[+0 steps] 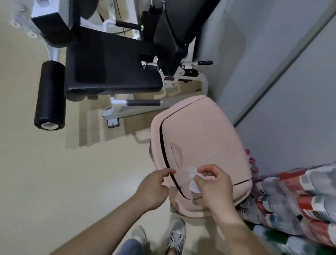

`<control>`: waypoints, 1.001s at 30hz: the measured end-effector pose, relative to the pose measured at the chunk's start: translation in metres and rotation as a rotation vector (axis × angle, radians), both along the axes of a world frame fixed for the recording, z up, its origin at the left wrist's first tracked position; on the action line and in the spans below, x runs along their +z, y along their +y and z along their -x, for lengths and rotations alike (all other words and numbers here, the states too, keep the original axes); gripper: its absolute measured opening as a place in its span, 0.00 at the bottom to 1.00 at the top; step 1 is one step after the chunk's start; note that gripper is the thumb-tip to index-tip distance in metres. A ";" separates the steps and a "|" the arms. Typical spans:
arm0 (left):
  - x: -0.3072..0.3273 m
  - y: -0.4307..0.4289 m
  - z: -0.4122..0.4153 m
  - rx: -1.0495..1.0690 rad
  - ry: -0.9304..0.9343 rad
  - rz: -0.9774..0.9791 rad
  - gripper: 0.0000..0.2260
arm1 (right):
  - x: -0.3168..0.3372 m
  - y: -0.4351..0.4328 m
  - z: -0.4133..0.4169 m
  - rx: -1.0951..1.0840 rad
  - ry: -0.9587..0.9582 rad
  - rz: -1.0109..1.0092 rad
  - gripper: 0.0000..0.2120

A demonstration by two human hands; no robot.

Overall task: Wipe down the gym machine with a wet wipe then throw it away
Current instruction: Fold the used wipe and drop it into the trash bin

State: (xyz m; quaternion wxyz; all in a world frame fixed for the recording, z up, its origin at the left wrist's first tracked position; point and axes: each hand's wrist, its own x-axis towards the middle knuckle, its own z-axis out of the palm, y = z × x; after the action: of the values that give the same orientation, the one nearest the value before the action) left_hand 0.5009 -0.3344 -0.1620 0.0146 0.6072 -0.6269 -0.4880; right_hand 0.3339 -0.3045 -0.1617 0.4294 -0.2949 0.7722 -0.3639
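A pink lidded trash bin [203, 135] stands on the floor in front of me, its lid closed along a dark seam. My right hand [217, 186] hovers over the bin's near end and pinches a crumpled white wet wipe [192, 180] between thumb and fingers. My left hand [154, 188] is at the bin's near left edge, fingers curled with the fingertips at the lid's rim; I cannot tell whether it grips the lid. The gym machine, with its black padded seat [111, 67] and back pad [184, 25], stands beyond the bin.
A black foam roller pad [51, 96] sticks out left of the seat. A grey wall [291, 88] runs along the right. Shrink-wrapped packs of water bottles [310, 200] lie against the bin's right side. My shoes [176, 238] are just below the bin on beige floor.
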 end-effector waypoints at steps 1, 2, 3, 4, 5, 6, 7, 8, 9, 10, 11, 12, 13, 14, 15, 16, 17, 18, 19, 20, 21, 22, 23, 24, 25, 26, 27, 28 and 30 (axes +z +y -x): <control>-0.012 -0.017 0.003 -0.065 -0.038 0.022 0.27 | -0.014 -0.006 0.001 -0.008 0.041 -0.012 0.11; -0.020 -0.032 0.005 -0.116 -0.064 0.054 0.27 | -0.021 -0.009 0.001 -0.011 0.070 -0.021 0.11; -0.034 -0.051 0.009 -0.170 -0.085 0.070 0.27 | -0.036 -0.015 0.001 -0.022 0.094 -0.027 0.13; -0.049 -0.070 0.014 -0.219 -0.102 0.079 0.27 | -0.049 -0.020 0.001 -0.020 0.121 -0.039 0.14; -0.064 -0.089 0.020 -0.268 -0.117 0.083 0.27 | -0.060 -0.026 0.000 0.000 0.165 -0.046 0.16; -0.079 -0.106 0.025 -0.313 -0.124 0.077 0.28 | -0.070 -0.032 -0.001 0.035 0.225 -0.040 0.16; -0.093 -0.122 0.030 -0.361 -0.129 0.069 0.29 | -0.082 -0.037 -0.002 0.067 0.301 -0.022 0.16; -0.107 -0.135 0.035 -0.417 -0.131 0.056 0.31 | -0.093 -0.042 -0.004 0.084 0.378 -0.002 0.14; -0.117 -0.145 0.039 -0.463 -0.122 0.049 0.31 | -0.103 -0.047 -0.006 0.092 0.433 0.005 0.11; -0.130 -0.156 0.042 -0.479 -0.093 0.033 0.32 | -0.115 -0.051 -0.009 0.086 0.446 -0.001 0.09; -0.139 -0.163 0.043 -0.479 -0.050 0.015 0.32 | -0.123 -0.054 -0.014 0.088 0.424 -0.022 0.08; -0.147 -0.170 0.044 -0.475 -0.003 0.001 0.32 | -0.132 -0.058 -0.019 0.097 0.384 -0.059 0.08; -0.156 -0.178 0.045 -0.486 0.036 -0.005 0.33 | -0.141 -0.063 -0.025 0.118 0.335 -0.095 0.09; -0.164 -0.187 0.048 -0.505 0.066 -0.006 0.34 | -0.148 -0.069 -0.030 0.156 0.266 -0.133 0.11; -0.171 -0.196 0.052 -0.540 0.072 -0.004 0.33 | -0.153 -0.076 -0.035 0.207 0.182 -0.171 0.12; -0.177 -0.206 0.056 -0.589 0.053 0.007 0.31 | -0.159 -0.083 -0.041 0.276 0.115 -0.214 0.12; -0.182 -0.215 0.061 -0.635 0.039 0.026 0.30 | -0.167 -0.091 -0.046 0.353 0.077 -0.260 0.12; -0.185 -0.223 0.066 -0.671 0.046 0.026 0.29 | -0.172 -0.098 -0.048 0.427 0.060 -0.337 0.19; -0.183 -0.230 0.071 -0.697 0.063 0.029 0.29 | -0.174 -0.104 -0.048 0.445 0.048 -0.420 0.26; -0.182 -0.235 0.075 -0.715 0.060 0.038 0.32 | -0.172 -0.110 -0.047 0.404 0.039 -0.475 0.29; -0.182 -0.237 0.078 -0.739 0.036 0.052 0.35 | -0.172 -0.113 -0.045 0.331 0.052 -0.473 0.30; -0.181 -0.238 0.079 -0.756 0.011 0.053 0.37 | -0.169 -0.115 -0.043 0.237 0.087 -0.438 0.29; -0.180 -0.237 0.080 -0.760 0.005 0.043 0.37 | -0.164 -0.114 -0.042 0.146 0.145 -0.390 0.28; -0.179 -0.235 0.080 -0.764 0.017 0.046 0.37 | -0.157 -0.112 -0.039 0.063 0.198 -0.351 0.28; -0.178 -0.233 0.081 -0.773 0.033 0.054 0.37 | -0.151 -0.109 -0.036 -0.013 0.255 -0.310 0.28; -0.176 -0.231 0.081 -0.779 0.043 0.053 0.36 | -0.147 -0.105 -0.032 -0.092 0.316 -0.269 0.29; -0.174 -0.230 0.082 -0.780 0.049 0.055 0.35 | -0.142 -0.101 -0.028 -0.158 0.376 -0.230 0.30; -0.171 -0.228 0.081 -0.780 0.048 0.057 0.35 | -0.134 -0.097 -0.025 -0.221 0.425 -0.216 0.31; -0.161 -0.223 0.077 -0.775 0.041 0.085 0.36 | -0.120 -0.093 -0.020 -0.316 0.554 -0.208 0.31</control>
State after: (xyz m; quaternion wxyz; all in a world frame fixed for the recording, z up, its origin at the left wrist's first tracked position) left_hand 0.4235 -0.5571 -0.3234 -0.1331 0.3145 -0.8288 -0.4431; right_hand 0.3535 -0.3977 -0.2819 0.1693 -0.2140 0.9286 -0.2513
